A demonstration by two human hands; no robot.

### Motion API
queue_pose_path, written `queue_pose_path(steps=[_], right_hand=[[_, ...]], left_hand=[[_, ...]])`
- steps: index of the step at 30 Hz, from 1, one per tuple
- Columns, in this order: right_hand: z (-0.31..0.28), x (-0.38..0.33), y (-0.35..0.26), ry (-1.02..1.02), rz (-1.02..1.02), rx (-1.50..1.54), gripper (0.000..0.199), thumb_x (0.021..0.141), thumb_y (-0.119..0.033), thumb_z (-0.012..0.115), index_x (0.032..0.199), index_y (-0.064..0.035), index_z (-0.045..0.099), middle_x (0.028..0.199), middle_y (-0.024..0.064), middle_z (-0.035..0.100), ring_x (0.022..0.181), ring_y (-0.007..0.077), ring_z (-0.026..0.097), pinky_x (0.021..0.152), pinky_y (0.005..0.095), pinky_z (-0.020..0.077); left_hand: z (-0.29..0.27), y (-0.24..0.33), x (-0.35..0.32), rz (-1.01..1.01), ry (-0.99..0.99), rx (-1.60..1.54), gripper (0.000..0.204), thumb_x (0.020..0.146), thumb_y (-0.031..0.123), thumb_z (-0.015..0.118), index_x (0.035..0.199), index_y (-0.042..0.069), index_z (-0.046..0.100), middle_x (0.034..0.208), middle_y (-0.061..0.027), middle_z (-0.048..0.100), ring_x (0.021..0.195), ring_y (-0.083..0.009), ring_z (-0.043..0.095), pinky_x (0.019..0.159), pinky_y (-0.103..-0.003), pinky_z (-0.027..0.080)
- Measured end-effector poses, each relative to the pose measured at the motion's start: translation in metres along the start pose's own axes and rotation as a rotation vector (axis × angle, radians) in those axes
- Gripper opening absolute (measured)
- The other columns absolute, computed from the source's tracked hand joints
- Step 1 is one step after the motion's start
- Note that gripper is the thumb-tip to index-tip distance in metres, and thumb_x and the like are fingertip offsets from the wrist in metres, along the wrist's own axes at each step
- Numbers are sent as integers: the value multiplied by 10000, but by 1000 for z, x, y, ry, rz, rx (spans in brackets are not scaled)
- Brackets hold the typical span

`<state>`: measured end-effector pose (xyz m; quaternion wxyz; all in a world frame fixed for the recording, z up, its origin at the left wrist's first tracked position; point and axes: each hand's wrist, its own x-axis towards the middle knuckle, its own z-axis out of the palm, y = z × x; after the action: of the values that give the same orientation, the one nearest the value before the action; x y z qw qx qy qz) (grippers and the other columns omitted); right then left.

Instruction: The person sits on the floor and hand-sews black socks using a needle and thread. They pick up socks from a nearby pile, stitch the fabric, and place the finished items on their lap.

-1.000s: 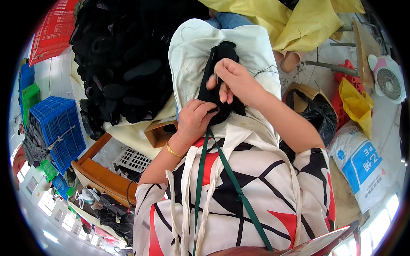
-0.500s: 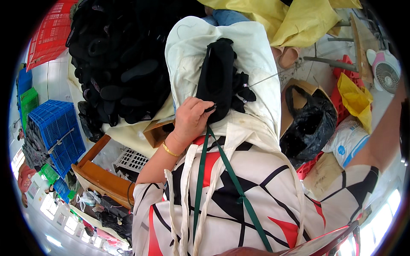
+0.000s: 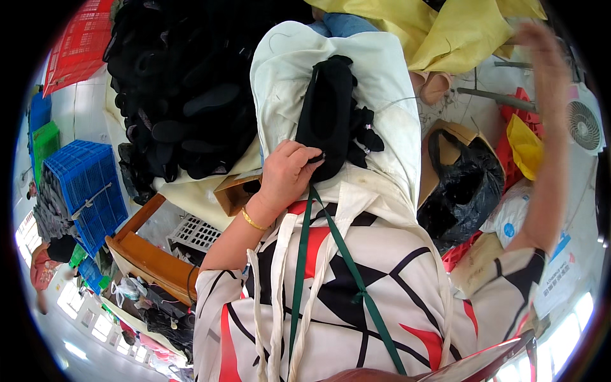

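Note:
A black cloth shoe (image 3: 328, 105) lies on the white apron (image 3: 394, 127) over my lap, its long opening facing up. My left hand (image 3: 291, 170) pinches the near end of the shoe between thumb and fingers. Against the shoe's right side lie small black bow-like fabric pieces (image 3: 366, 130) with light specks. From these pieces a thin thread (image 3: 400, 101) runs off to the right. Far up at the right, well away from the shoe, my right hand (image 3: 540, 41) is raised on a stretched arm. Motion smears its fingers, so what it holds, if anything, cannot be made out.
A large heap of black shoes (image 3: 184, 95) stands at my left. On my right are a carton with a black plastic bag (image 3: 461, 184), a yellow bag (image 3: 525, 146) and a fan (image 3: 582, 121). A blue crate (image 3: 89, 191) and wooden frame (image 3: 153, 261) stand lower left.
My right arm has swung up and forward, bringing the right hand into view at the upper right. The left hand keeps its pinch on the shoe.

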<state>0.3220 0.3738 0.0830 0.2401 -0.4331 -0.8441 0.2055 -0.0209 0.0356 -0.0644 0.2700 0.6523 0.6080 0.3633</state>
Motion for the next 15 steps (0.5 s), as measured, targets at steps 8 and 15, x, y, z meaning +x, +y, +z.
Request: queue_pose_path(steps=[8, 15], right_hand=[[229, -105, -122, -488, -636, 179, 136, 760, -155, 679, 834, -87, 587, 804, 53, 540, 764, 251, 575, 726, 348, 484], [246, -107, -126, -370, -759, -10, 106, 709, -161, 620, 745, -97, 544, 732, 37, 501, 720, 197, 535, 651, 324, 441]], left_hand=[[-16, 0, 12, -33, -61, 46, 228, 737, -7, 763, 945, 54, 694, 834, -94, 631, 771, -266, 615, 654, -343, 493], [-14, -3, 10, -190, -103, -51, 194, 768, 30, 757, 952, 42, 697, 825, -98, 634, 760, -258, 608, 648, -329, 486]])
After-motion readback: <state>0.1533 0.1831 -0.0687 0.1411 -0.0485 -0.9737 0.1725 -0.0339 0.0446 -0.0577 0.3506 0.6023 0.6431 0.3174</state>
